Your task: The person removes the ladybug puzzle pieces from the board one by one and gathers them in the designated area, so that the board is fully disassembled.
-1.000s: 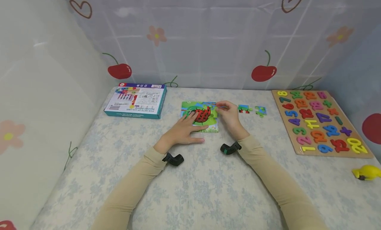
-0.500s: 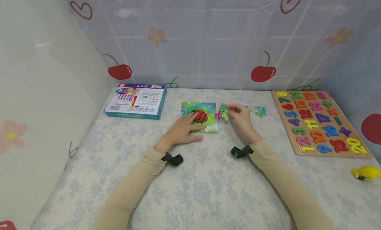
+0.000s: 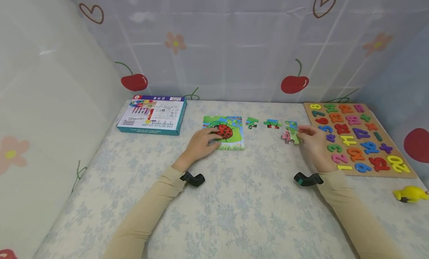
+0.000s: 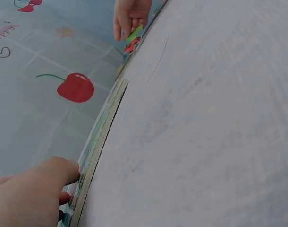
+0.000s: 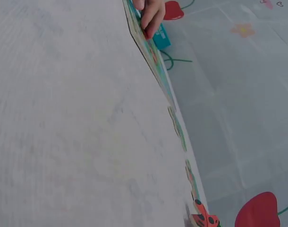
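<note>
My left hand [image 3: 202, 142] rests on the left part of a ladybug puzzle board [image 3: 236, 139], its fingertips touching the picture near the ladybug's head. In the left wrist view the thumb and fingers [image 4: 63, 170] lie at the board's edge; some fingertips are hidden. Over to the right, my right hand [image 3: 313, 139] pinches a green and red jigsaw piece [image 3: 291, 137] by its right side. That piece is tilted up, just in front of a blue and green jigsaw piece [image 3: 291, 125] on the table.
Two more jigsaw pieces lie between board and right hand: a green one [image 3: 252, 122] and a red-and-blue one [image 3: 273, 123]. A wooden number board [image 3: 363, 139] lies right, partly under the right forearm. A flat box [image 3: 152, 115] stands back left; a yellow toy [image 3: 411, 194] sits far right.
My right hand has moved right, carrying the piece away from the board past the other loose pieces. My left hand stays on the board, its fingers drawn in somewhat.
</note>
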Motion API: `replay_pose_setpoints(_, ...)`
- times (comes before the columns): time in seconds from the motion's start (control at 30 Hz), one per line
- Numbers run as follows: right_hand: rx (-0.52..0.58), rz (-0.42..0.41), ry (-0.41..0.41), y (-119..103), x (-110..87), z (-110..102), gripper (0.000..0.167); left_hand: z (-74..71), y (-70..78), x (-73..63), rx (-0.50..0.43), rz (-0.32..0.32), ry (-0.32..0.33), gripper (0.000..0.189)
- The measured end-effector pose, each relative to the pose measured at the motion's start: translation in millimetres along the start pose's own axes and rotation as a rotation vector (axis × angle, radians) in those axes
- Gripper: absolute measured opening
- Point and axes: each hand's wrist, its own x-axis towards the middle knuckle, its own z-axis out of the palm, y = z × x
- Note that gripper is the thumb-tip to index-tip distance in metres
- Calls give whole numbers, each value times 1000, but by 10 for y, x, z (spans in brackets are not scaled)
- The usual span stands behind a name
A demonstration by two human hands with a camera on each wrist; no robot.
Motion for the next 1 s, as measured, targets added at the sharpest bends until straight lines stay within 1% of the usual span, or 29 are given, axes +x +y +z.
replay_pose_setpoints(0.03, -17, 12, 13, 9, 4, -23, 33, -1, -4, 0, -3, -8, 3, 26)
replay_pose_setpoints(0.17, -8, 58, 30, 21, 29, -40, 32, 3, -27, -9, -14, -26, 19, 25)
replay_pose_setpoints(0.33, -88, 78, 35, 7, 23, -17, 32, -4, -24, -11, -17, -41, 14, 25)
replay_pose_setpoints(0.43, -124, 91, 8, -9, -5, -13, 34, -19, -7, -8, -24, -54, 9, 26)
replay_pose_setpoints(0.53, -135, 57, -50, -48, -35, -6, 35, -37, 5, -7, -30, -76, 21, 26)
replay_pose_setpoints(0.6, -121, 5, -84, -98, -48, 26, 35, -44, 6, -7, -29, -91, 25, 28)
replay_pose_setpoints(0.73, -56, -82, -157, -252, -61, 197, 34, -36, -14, -14, -29, -102, 22, 36)
replay_pose_setpoints(0.77, -28, -97, -188, -294, -72, 253, 33, -32, -18, -16, -30, -100, 20, 37)
replay_pose_setpoints(0.93, 51, -158, -335, -480, -136, 611, 32, -11, -25, -17, -31, -97, 19, 41)
replay_pose_setpoints(1.0, 65, -176, -374, -555, -163, 788, 32, -5, -22, -10, -31, -108, 20, 42)
